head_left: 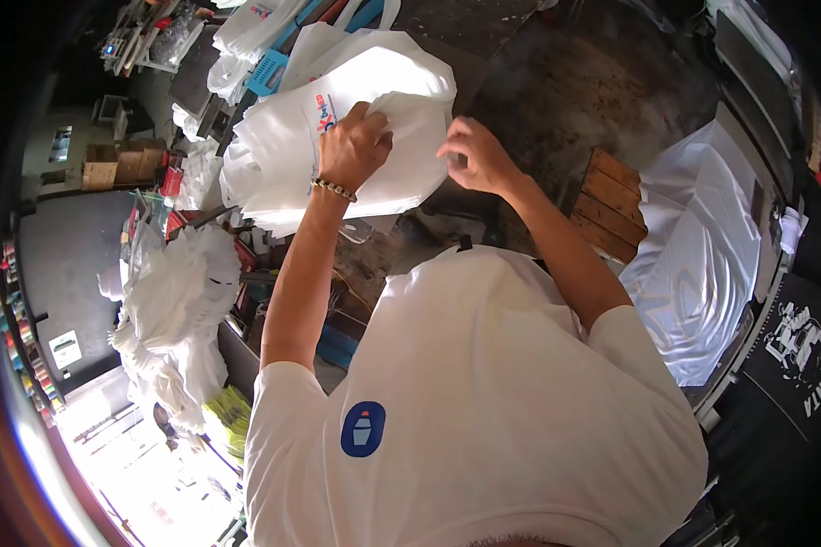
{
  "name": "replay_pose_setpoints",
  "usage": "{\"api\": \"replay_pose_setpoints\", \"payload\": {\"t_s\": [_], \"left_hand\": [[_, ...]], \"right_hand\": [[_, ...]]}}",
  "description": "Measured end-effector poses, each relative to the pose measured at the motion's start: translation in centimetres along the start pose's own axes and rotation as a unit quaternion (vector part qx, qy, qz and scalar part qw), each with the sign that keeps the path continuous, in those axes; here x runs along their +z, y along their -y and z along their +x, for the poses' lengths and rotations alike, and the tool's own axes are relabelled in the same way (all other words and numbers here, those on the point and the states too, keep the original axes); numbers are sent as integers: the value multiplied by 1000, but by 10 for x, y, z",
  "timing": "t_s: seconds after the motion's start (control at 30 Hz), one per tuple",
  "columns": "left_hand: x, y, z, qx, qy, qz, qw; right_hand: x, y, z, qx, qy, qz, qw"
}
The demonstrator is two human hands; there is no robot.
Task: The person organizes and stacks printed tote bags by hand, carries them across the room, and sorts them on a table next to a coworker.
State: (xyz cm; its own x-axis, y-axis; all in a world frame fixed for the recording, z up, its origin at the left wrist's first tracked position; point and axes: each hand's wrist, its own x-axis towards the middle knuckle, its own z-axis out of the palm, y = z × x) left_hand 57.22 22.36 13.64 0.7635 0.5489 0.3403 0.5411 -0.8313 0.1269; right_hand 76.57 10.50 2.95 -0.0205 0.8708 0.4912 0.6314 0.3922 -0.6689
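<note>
The stack of white printed fabric (274,146) lies in front of the person, its long axis slanting from near left to far right, frayed-looking layers leftward and the rounded bulge rightward. The left hand (354,146) rests on it, fingers curled, though I can't tell whether they pinch cloth; the right hand (474,157) hovers by its right edge, fingers bent, whether the tips meet unclear. The support beneath is mostly hidden, with slatted wood (608,205) and draped white cloth (698,246) off right, piled white fabric (178,301) left.

Overexposed daylight (160,483) glares from the lower left, the floor (566,96) sinks into shadow, the right hand (477,157) blurs slightly, and fisheye distortion darkens all 4 corners.
</note>
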Motion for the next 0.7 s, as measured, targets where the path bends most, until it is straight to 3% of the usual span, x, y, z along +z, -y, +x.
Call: {"api": "replay_pose_setpoints", "payload": {"t_s": [0.37,0.53,0.7], "left_hand": [[-2,5,-1,6,19,-18,1000],[-8,-3,-5,14,50,-40,998],[5,-11,-9,21,72,16,997]], "right_hand": [[14,-4,-4,46,58,10,997],[29,10,18,34,-93,12,995],[37,12,33,51,-101,10,993]]}}
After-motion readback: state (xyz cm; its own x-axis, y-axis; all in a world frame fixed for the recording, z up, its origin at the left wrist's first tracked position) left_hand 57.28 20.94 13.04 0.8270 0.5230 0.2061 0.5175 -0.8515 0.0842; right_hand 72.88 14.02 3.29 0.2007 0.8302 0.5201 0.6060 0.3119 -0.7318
